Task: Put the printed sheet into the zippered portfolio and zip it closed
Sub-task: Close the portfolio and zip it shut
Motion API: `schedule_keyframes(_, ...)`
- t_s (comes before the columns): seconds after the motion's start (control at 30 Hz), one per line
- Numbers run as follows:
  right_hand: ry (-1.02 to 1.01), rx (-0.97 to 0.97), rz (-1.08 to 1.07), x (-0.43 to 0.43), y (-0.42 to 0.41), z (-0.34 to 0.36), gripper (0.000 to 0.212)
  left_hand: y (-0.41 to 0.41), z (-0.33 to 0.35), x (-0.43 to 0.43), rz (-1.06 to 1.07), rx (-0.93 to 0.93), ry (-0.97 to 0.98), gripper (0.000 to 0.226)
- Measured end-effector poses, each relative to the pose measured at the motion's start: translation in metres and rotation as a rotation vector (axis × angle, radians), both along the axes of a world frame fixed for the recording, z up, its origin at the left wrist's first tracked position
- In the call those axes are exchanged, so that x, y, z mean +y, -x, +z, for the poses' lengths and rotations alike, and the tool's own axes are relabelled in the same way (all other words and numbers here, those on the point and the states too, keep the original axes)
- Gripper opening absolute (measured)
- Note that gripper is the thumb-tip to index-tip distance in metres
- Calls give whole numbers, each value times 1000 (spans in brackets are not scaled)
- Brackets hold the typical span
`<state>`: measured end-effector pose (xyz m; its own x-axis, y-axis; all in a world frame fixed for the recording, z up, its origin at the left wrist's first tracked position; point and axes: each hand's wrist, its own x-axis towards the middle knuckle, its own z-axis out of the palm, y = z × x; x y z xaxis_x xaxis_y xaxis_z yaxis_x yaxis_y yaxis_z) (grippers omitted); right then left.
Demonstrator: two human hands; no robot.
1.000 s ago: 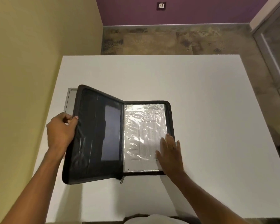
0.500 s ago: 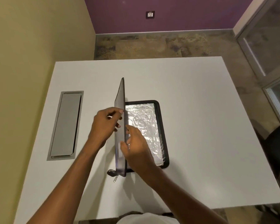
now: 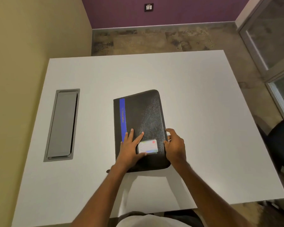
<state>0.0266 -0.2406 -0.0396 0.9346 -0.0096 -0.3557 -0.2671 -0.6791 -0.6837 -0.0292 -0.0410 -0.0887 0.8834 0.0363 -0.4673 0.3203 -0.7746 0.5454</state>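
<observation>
From the head view there is one white table (image 3: 203, 112), and on it lies one zippered portfolio (image 3: 144, 115), black and flat, with its cover down. It sits a little right of the table's middle, with its long side running away from the person. With the cover shut, nothing inside shows, so the printed sheet cannot be seen. The cover carries one blue stripe (image 3: 123, 115) along its left side with lettering on it, and one pale label card (image 3: 148, 146) near the corner closest to the person.

Two hands are on the portfolio. The left hand (image 3: 129, 148) lies flat on the near part of the cover. Its fingers (image 3: 140, 136) are straight and spread, pressing down and gripping nothing, and the thumb touches the near edge of the label card. The right hand (image 3: 175, 146) is at the portfolio's right edge beside the label card, with its fingers curled against that edge. Whether it pinches the edge or a zipper pull cannot be told, as the spot is blurred. Whether the zipper is run shut also cannot be told.

Well to the left of the portfolio, one grey cable hatch (image 3: 62, 125) is set into the tabletop. Beyond the table, one wall socket (image 3: 148, 7) sits on the purple wall. One dark chair (image 3: 282, 136) shows at the right edge of the view.
</observation>
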Motion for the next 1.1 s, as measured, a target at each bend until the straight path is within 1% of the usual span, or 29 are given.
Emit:
schedule_keyframes(0.13,11,92,4,-8,-8,-18,51,0,-16,-18,-50,3,-127,91)
schedule_keyframes(0.2,70,136,51,-8,-10,-30,45,-1,-21,-24,-76,20,-185,89)
schedule_keyframes(0.27,112,173,72,-6,-7,-39,32,0,-24,-30,-116,42,-255,89)
schedule_keyframes(0.3,151,190,89,-5,-5,-41,32,0,-26,-32,-130,48,-284,88)
schedule_keyframes(0.33,204,198,137,-5,-3,-46,38,0,-27,-34,-138,52,-303,88)
schedule_keyframes(0.4,323,183,277,-4,1,-53,66,-1,-27,-36,-150,54,-317,88)
schedule_keyframes(0.43,370,172,324,-4,3,-55,74,-1,-25,-36,-156,49,-317,87)
schedule_keyframes(0.47,402,161,332,-4,6,-55,76,0,-23,-35,-153,39,-309,86)
schedule_keyframes(0.5,442,129,321,-3,8,-55,74,2,-20,-34,-128,18,-282,84)
schedule_keyframes(0.6,517,-76,269,2,20,-46,55,16,-14,-23,74,-144,-140,74)
schedule_keyframes(0.67,471,-166,271,12,34,-37,41,36,-12,-11,225,-275,-78,60)
schedule_keyframes(0.73,326,-165,261,24,55,-31,28,63,-15,3,385,-376,-31,43)
schedule_keyframes(0.77,239,-139,260,31,67,-30,21,79,-16,10,440,-386,-22,38)
schedule_keyframes(0.83,119,-56,278,43,92,-32,4,107,-23,20,491,-317,-27,38)
schedule_keyframes(0.9,56,49,298,56,113,-38,6,130,-31,26,529,-213,-34,39)
schedule_keyframes(0.97,37,147,322,69,131,-47,8,144,-34,27,552,-122,-28,38)
schedule_keyframes(1.03,6,225,321,83,144,-55,12,152,-33,26,523,-99,-40,35)
schedule_keyframes(1.1,-57,294,299,94,152,-63,15,156,-32,25,497,-92,-94,33)
